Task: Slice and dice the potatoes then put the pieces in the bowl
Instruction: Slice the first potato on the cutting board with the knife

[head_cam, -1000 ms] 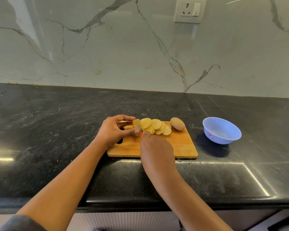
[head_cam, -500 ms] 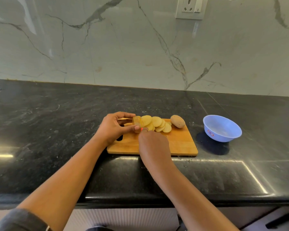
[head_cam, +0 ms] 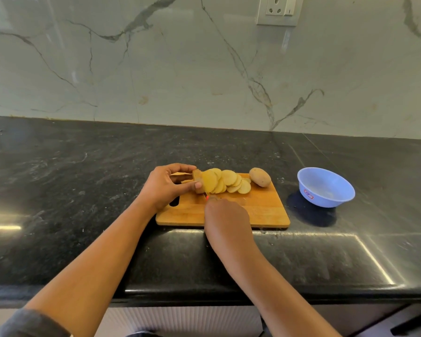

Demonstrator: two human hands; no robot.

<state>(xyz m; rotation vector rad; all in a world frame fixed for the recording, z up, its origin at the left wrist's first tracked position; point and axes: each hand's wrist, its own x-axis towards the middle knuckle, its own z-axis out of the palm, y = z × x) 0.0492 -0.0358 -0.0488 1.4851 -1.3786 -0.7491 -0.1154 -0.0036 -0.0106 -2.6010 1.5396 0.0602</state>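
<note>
A wooden cutting board [head_cam: 260, 210] lies on the black counter. My left hand [head_cam: 167, 187] pinches the remaining end of a potato [head_cam: 197, 180] at the board's far left. My right hand [head_cam: 225, 216] grips a knife whose red handle tip [head_cam: 207, 197] just shows; its blade is at the potato's cut face. Several round potato slices [head_cam: 226, 182] lean in an overlapping row to the right. A whole unpeeled potato [head_cam: 260, 176] rests at the board's far right corner. A light blue bowl [head_cam: 326, 187] stands to the right of the board and holds nothing that I can see.
The black stone counter [head_cam: 83, 190] runs wide on both sides of the board. A marble backsplash rises behind it with a wall socket [head_cam: 277, 10] at the top. The counter's front edge is just below my forearms.
The knife blade has come down through the potato end, and a fresh slice leans against the row. My left hand stays on the potato end. The camera view has shifted slightly.
</note>
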